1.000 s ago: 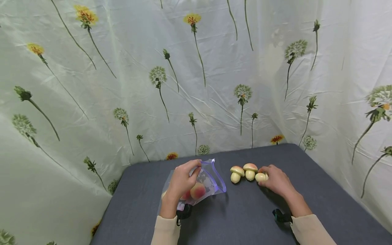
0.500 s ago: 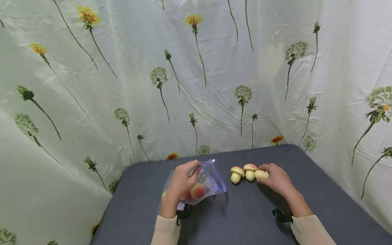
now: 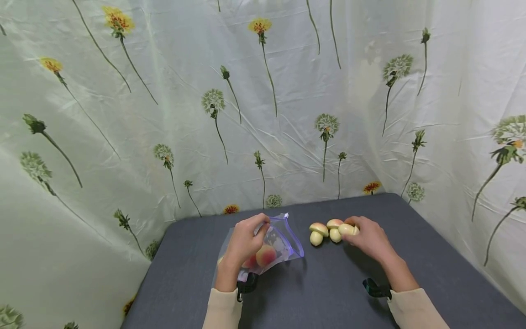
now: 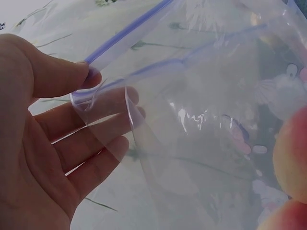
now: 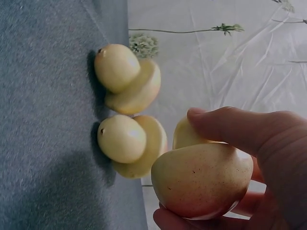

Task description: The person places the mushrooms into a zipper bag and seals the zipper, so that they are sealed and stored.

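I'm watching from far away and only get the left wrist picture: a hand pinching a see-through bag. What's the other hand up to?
Observer: The right hand holds a pale mushroom with a reddish blush on its cap; the right wrist view shows it close up.
Visitor: A mushroom! Is it the only one?
Observer: No. A second mushroom and a third mushroom rest side by side on the dark grey table.
Visitor: And which way does the bag open, seen from above?
Observer: In the head view, its purple-edged mouth faces right, toward the mushrooms.
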`<state>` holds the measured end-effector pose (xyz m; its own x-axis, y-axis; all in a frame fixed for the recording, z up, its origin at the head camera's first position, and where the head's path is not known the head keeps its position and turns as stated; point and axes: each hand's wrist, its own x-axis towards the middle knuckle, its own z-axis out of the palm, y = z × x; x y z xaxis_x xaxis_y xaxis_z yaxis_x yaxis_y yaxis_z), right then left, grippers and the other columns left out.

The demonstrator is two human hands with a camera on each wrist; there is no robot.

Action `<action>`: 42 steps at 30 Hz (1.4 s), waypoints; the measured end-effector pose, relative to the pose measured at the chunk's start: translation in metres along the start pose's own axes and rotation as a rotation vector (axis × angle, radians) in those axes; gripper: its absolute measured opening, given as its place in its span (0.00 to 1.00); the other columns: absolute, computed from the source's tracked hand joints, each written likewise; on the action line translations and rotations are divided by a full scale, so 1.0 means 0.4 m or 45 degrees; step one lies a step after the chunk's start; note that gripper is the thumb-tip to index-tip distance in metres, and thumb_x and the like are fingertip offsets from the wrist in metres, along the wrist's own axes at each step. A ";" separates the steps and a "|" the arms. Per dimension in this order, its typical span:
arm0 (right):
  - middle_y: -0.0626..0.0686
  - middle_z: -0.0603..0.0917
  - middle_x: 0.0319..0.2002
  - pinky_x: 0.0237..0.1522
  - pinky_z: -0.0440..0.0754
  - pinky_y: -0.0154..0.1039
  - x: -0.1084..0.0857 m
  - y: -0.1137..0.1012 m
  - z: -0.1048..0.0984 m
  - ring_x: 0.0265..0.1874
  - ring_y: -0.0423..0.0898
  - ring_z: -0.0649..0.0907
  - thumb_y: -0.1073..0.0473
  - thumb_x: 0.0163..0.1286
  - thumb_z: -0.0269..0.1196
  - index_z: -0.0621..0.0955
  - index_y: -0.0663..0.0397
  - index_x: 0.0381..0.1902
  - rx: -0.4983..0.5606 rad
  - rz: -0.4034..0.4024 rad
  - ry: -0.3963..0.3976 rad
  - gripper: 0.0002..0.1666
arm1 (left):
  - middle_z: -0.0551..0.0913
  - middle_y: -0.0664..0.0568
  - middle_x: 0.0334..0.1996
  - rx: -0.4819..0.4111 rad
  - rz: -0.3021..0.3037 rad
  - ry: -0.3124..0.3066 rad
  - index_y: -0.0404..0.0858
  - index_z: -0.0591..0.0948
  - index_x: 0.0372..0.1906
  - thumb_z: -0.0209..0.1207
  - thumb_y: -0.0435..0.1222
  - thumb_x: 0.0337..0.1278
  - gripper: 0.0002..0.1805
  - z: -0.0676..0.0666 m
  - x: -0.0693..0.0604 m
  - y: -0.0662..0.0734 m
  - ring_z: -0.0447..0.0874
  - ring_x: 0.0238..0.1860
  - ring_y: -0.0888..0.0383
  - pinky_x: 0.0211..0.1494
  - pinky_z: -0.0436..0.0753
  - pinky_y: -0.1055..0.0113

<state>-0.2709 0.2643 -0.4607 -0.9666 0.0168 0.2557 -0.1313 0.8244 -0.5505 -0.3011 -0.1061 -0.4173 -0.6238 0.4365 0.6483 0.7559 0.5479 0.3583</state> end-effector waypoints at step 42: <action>0.48 0.84 0.44 0.32 0.72 0.42 -0.019 -0.157 0.069 0.32 0.44 0.77 0.46 0.61 0.74 0.85 0.46 0.51 0.226 -0.063 0.045 0.23 | 0.84 0.61 0.32 -0.076 -0.046 0.045 0.41 0.84 0.40 0.59 0.31 0.70 0.04 -0.005 0.000 -0.007 0.63 0.20 0.65 0.25 0.69 0.68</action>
<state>-0.2615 0.1968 -0.4502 -0.9502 0.0012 0.3115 -0.2180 0.7118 -0.6677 -0.3027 -0.1090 -0.4169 -0.6445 0.3912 0.6570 0.7439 0.5193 0.4206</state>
